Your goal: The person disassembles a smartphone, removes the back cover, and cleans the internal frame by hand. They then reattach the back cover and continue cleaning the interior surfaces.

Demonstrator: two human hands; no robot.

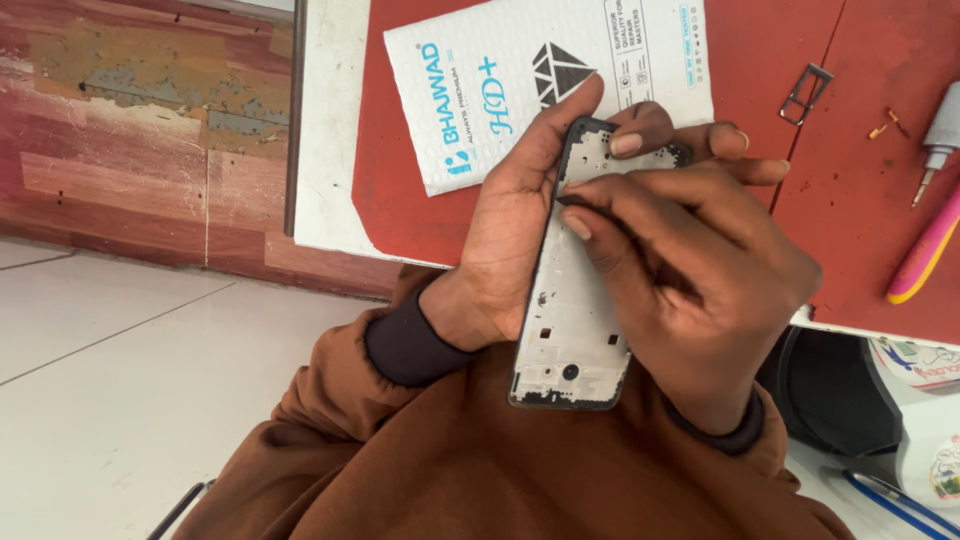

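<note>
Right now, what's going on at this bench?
A person in a brown sweater holds a bare phone frame over their lap. The left hand cradles it from behind and along its edge, while the right hand presses its fingertips against the frame's upper inner edge. On the red work mat beyond lie a white padded pouch, a small metal tray and a pink-and-yellow tool, all untouched.

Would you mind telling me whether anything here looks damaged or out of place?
The phone frame in the hands is bare, no screen or back. A small metal tray and tiny brass bits lie loose on the red mat.
</note>
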